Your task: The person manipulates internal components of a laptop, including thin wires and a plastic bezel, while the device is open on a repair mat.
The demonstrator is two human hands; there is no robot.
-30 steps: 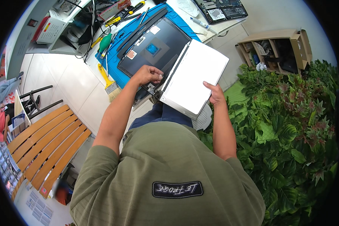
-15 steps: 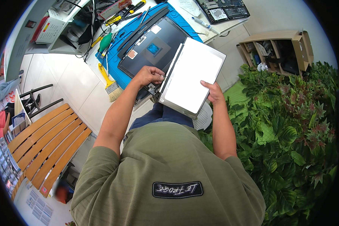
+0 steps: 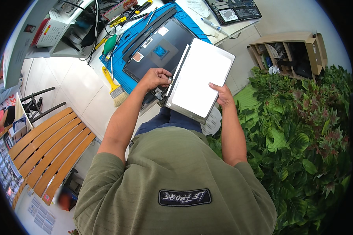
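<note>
Blue mat (image 3: 190, 24) on counter (image 3: 234, 28), plants (image 3: 298, 149) right. Right hand (image 3: 223, 95) clamps white panel (image 3: 200, 76); left hand (image 3: 157, 79) pinched at its edge, contents unclear.

Screen panel (image 3: 175, 37) on mat (image 3: 189, 21)

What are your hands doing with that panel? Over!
Left hand at dark strip of white panel, exact touch unclear. Right hand holding panel's right edge. Dark screen on blue mat, partly hidden behind panel.
</note>
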